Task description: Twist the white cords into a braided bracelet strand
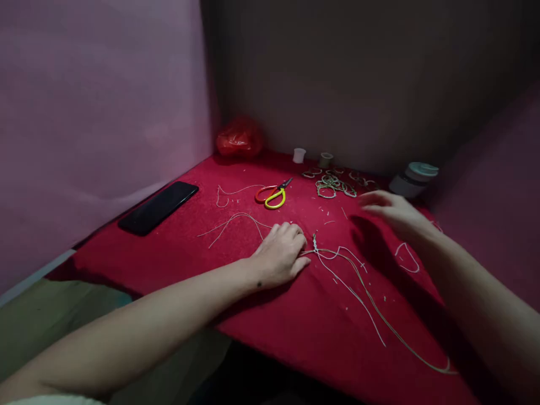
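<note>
My left hand [282, 252] rests on the red cloth, fingers curled down over thin tan cords [358, 274]. These cords come out on both sides of the hand. Just right of its fingertips lies a short braided piece [314, 242], with white cord [352, 291] trailing from it toward the front. My right hand [390, 209] is raised above the cloth at the right, fingers stretched out and apart, nothing visible in them. Beyond the left hand lie scissors [275, 198] with one red and one yellow handle loop. A pile of knotted cord bracelets [331, 185] sits near the right hand.
A black phone [159, 207] lies at the left edge of the red table [169, 259]. Along the back are a red plastic bag [239, 138], a white spool [299, 156], a darker spool [325, 160] and a lidded jar [414, 179]. Cord scraps are scattered about. Walls enclose the table.
</note>
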{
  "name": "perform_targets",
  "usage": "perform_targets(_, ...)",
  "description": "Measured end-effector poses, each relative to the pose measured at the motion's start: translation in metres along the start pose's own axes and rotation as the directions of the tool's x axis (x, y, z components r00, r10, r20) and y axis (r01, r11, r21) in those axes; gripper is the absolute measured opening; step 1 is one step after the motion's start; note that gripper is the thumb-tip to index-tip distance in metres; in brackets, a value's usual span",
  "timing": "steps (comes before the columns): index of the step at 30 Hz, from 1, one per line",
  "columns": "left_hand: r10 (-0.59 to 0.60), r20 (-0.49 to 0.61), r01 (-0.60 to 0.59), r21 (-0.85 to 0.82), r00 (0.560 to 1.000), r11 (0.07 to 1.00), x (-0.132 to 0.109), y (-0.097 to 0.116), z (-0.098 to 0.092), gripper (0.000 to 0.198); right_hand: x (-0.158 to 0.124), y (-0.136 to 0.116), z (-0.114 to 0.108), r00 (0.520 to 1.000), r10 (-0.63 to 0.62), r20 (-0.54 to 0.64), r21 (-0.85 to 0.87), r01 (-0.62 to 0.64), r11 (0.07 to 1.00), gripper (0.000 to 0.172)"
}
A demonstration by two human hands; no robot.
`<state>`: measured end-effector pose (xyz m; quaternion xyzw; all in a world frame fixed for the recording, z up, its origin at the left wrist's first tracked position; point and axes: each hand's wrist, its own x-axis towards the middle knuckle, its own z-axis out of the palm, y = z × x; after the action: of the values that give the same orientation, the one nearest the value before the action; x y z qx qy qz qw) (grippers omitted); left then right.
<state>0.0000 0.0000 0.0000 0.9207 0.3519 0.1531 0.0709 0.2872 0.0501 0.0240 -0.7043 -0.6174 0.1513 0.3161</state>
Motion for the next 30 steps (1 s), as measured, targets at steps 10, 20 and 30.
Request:
perform_targets(10, -0.039, 0.039, 0.033, 0.135, 0.998, 0.99, 0.012, 0.012, 0.007, 0.02, -0.09, -0.053, 0.026, 0.816, -0.429, 0.387, -0.272, 0.546, 0.792, 0.016)
perform_targets(20, -0.078, 0.06, 0.071, 0.103, 0.995, 0.992, 0.006, 0.017, -0.002, 0.022, -0.174, -0.102, 0.016, 0.729, -0.305, 0.613, 0.079, 0.327, 0.942, 0.017)
perform_targets(30, -0.127, 0.047, 0.122, 0.092, 0.991, 0.988, 0.002, 0.011, 0.002, 0.024, -0.1, -0.07, 0.036, 0.898, -0.386, 0.211, -0.065, 0.407, 0.911, 0.022)
